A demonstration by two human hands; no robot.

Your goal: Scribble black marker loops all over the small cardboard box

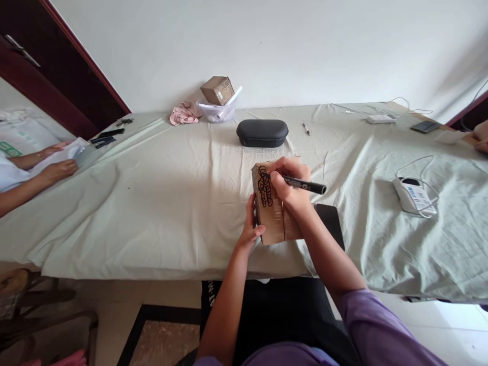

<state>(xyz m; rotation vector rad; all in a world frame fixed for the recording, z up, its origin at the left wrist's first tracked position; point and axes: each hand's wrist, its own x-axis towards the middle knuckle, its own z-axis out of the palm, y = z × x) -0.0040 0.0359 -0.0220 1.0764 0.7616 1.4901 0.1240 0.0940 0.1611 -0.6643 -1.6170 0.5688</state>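
You have on a purple shirt (pixel 282 355). Its right sleeve (pixel 381 328) is wide and loose, with soft folds, and it stops near your elbow. At the left side of the shirt, just a tiny bit of the left sleeve (pixel 208 361) shows. Just past the shirt, you have black pants (pixel 280 307). Their left leg has white letters (pixel 211 294) on it, running down in a line, too small to read well.

cardboard box (pixel 273 230): brown, black looped scribbles | marker (pixel 314 187): black | case (pixel 262 132): black | tablecloth (pixel 163 203): pale grey-green | sleeve (pixel 381 325): purple
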